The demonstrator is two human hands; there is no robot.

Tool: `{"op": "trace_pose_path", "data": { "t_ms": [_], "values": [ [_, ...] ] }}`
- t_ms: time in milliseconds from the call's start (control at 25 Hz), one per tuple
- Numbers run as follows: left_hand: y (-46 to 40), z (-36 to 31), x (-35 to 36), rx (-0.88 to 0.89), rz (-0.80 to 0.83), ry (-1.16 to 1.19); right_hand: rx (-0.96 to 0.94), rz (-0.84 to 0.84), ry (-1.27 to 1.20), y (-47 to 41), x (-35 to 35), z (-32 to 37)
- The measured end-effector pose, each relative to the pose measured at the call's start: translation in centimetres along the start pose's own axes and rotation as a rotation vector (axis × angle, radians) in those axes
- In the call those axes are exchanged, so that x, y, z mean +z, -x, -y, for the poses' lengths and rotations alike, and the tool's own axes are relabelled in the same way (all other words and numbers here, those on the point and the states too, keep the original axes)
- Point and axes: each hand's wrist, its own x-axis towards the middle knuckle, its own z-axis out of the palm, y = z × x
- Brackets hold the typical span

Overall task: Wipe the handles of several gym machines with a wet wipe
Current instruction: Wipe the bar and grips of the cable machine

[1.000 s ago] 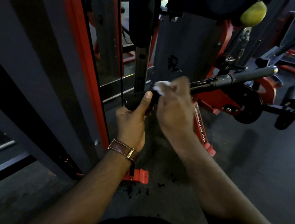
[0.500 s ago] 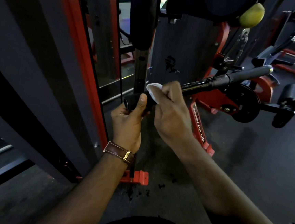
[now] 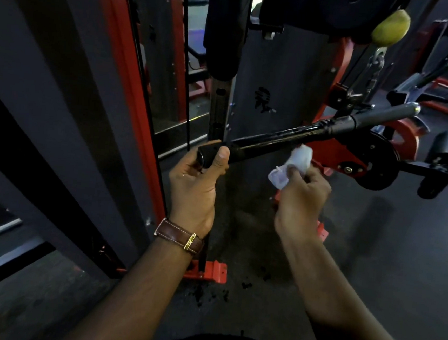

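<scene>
A long black bar handle (image 3: 282, 137) hangs from the cable machine and slants up to the right, ending in a grey rubber grip (image 3: 384, 116). My left hand (image 3: 194, 183) grips the bar's near black end, thumb up along it. My right hand (image 3: 300, 201) pinches a crumpled white wet wipe (image 3: 294, 162) just below the middle of the bar. The wipe looks slightly apart from the bar.
A red and dark grey machine frame (image 3: 133, 80) rises at left. A red machine with a black round plate (image 3: 375, 158) and roller pads stands at right. A yellow-green ball (image 3: 391, 27) hangs up top. Dark rubber floor (image 3: 373, 250) lies below.
My right hand has come off the bar's near end and dropped down to the right with the wipe. My left hand still grips the bar's end.
</scene>
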Motion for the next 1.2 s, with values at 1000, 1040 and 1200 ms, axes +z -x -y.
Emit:
{"op": "trace_pose_path", "data": {
  "t_ms": [1000,1040,1200],
  "values": [
    [0.1,0.0,0.3,-0.122,0.055,0.053,-1.032,0.168,0.548,4.5,3.6,-1.0],
    [0.2,-0.1,0.3,-0.145,0.067,0.074,-1.089,0.235,0.603,4.4,4.3,-1.1],
    [-0.1,-0.2,0.1,-0.11,0.069,0.174,-1.134,0.154,0.777,1.7,3.4,-0.4]
  ]
}}
